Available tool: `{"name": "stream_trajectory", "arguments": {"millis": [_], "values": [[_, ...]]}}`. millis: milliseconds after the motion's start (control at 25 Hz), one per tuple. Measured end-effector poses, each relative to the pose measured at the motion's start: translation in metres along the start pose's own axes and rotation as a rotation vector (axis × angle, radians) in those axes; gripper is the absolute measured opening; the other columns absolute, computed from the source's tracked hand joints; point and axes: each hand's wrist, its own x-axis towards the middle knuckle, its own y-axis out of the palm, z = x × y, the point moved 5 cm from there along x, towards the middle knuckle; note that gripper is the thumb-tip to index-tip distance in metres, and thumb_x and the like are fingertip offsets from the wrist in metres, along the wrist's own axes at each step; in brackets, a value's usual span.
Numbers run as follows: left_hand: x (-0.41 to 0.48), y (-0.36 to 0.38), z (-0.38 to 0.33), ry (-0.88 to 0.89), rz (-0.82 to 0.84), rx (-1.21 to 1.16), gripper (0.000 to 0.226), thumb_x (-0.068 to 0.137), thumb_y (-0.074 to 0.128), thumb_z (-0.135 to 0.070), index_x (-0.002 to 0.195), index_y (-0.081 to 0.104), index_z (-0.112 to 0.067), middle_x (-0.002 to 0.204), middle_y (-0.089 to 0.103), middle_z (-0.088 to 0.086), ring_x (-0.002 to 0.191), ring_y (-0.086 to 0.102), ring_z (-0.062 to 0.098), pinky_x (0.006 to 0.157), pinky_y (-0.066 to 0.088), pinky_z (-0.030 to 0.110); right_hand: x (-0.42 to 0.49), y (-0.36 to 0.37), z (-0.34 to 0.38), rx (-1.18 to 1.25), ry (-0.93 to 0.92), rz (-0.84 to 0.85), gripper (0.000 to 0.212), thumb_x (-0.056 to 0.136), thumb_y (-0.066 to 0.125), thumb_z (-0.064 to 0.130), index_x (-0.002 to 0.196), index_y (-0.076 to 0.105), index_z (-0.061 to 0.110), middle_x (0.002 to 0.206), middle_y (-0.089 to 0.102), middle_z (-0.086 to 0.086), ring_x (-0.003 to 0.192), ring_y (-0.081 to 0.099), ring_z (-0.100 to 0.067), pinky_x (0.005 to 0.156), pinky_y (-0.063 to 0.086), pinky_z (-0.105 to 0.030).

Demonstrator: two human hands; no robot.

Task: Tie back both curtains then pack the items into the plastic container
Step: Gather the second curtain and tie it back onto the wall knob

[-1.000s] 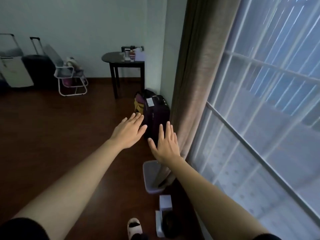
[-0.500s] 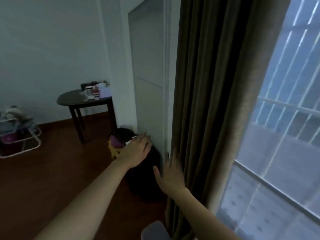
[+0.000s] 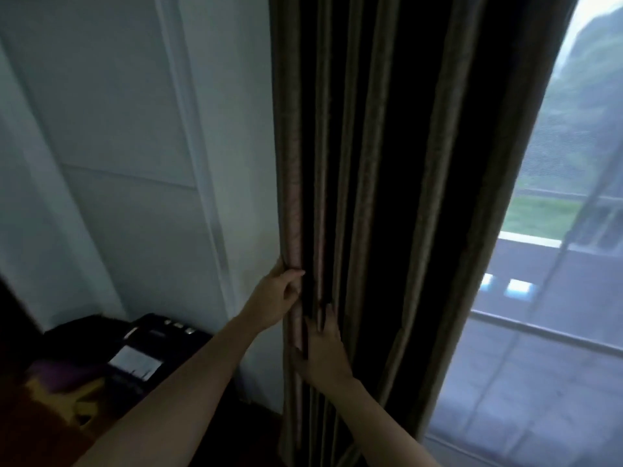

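Observation:
A dark brown curtain [image 3: 387, 163] hangs in bunched folds between the white wall and the window. My left hand [image 3: 274, 299] grips the curtain's outer left fold at about waist height, thumb in front and fingers behind the cloth. Just below it, my right hand [image 3: 323, 348] lies with straight fingers against the folds, its thumb at the same left fold. No tie-back shows in this view. The plastic container is out of frame.
A sheer white curtain [image 3: 556, 281] covers the window on the right. A dark suitcase [image 3: 148, 348] with a white label stands by the wall at lower left, next to a purple and yellow bag [image 3: 64, 389]. A white panelled wall [image 3: 151, 163] fills the left.
My view has lifted from the floor to the curtain. Both hands have moved up and right from near the suitcase onto the curtain's left folds; the left now grips the edge.

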Motion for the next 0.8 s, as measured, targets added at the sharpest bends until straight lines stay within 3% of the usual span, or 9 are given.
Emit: {"name": "stream_trajectory", "arguments": {"millis": [160,320,480,560,640,680,800], "values": [[0.017,0.009,0.018,-0.029,-0.008,-0.150,0.040,0.085,0.065,-0.005,0.123,0.057,-0.011,0.146,0.031,0.016,0.109,0.054,0.017,0.094,0.039,0.018,0.018,-0.006,0.004,-0.049,0.037,-0.004,0.072,0.092,0.051,0.029,0.150,0.012,0.012,0.156,0.005,-0.021,0.144,0.002,-0.038,0.118,0.018,-0.044],[0.019,0.016,0.030,-0.028,-0.055,-0.147,0.033,0.083,0.060,0.006,0.111,0.063,-0.009,0.111,0.059,0.013,0.088,0.058,0.018,0.079,0.040,0.015,0.034,0.005,-0.010,0.022,0.154,0.106,0.075,0.089,0.052,0.038,0.150,0.010,0.024,0.157,-0.012,-0.014,0.144,0.011,-0.034,0.116,0.025,-0.039],[0.005,0.024,0.058,0.030,-0.061,-0.058,0.035,0.078,0.054,0.008,0.101,0.066,-0.016,0.088,0.067,0.017,0.077,0.060,0.025,0.069,0.045,0.025,0.037,0.017,-0.015,0.063,0.201,0.147,0.078,0.088,0.053,0.038,0.150,0.006,0.027,0.158,-0.006,-0.009,0.143,0.016,-0.031,0.115,0.028,-0.039],[0.013,0.017,0.071,0.059,-0.055,-0.102,0.038,0.079,0.055,0.007,0.107,0.069,-0.015,0.093,0.070,0.017,0.081,0.064,0.025,0.076,0.049,0.025,0.040,0.018,-0.016,0.081,0.205,0.108,0.076,0.088,0.051,0.036,0.150,0.010,0.022,0.157,0.004,-0.008,0.141,0.020,-0.028,0.114,0.030,-0.035],[0.025,0.006,0.079,0.031,-0.023,-0.135,0.044,0.082,0.054,0.010,0.120,0.063,-0.011,0.096,0.071,0.015,0.076,0.063,0.019,0.073,0.047,0.015,0.042,0.019,-0.020,0.069,0.211,0.059,0.073,0.089,0.050,0.032,0.150,0.012,0.018,0.156,0.011,-0.007,0.141,0.023,-0.026,0.113,0.030,-0.032],[0.029,0.003,0.082,0.024,0.033,-0.147,0.048,0.085,0.052,0.009,0.127,0.057,-0.014,0.094,0.070,0.016,0.071,0.062,0.019,0.068,0.046,0.011,0.041,0.021,-0.020,0.072,0.220,0.054,0.072,0.090,0.050,0.030,0.150,0.011,0.018,0.157,0.009,-0.004,0.142,0.021,-0.025,0.114,0.027,-0.028],[0.028,0.007,0.087,0.102,0.227,-0.129,0.056,0.088,0.047,0.006,0.137,0.044,-0.020,0.086,0.067,0.017,0.064,0.061,0.017,0.063,0.047,0.017,0.031,0.040,-0.014,0.111,0.233,0.073,0.072,0.094,0.046,0.025,0.150,0.001,0.019,0.158,-0.008,0.006,0.144,0.015,-0.019,0.110,0.018,-0.017]]}}
